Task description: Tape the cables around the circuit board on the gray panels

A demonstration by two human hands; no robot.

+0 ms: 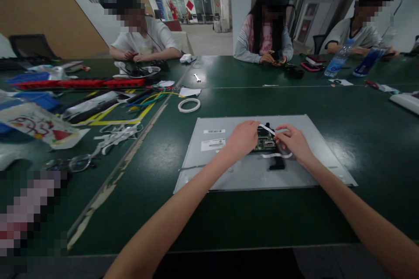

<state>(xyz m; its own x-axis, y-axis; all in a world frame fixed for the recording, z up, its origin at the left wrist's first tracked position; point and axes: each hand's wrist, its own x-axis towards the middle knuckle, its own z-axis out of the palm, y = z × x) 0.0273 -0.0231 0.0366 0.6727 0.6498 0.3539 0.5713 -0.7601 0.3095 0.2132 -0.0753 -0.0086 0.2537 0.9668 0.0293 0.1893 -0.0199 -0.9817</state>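
A flat grey panel (209,170) lies on the green table in front of me, with two labels at its left. At its middle sits a green circuit board (265,143) with black parts around it. Between my hands a thin white strip (267,129) is stretched above the board, and more of it curls down over the panel. My left hand (244,137) pinches the strip's left end, its fingertips partly hidden behind the hand. The thumb and fingers of my right hand (293,139) are closed on the strip farther right.
A white tape roll (189,105) and a small wrench (197,77) lie beyond the panel. Tangled white strips (119,136), glasses (80,163) and cables clutter the left. Two bottles (338,59) stand at the far right. Three people sit across the table (150,209).
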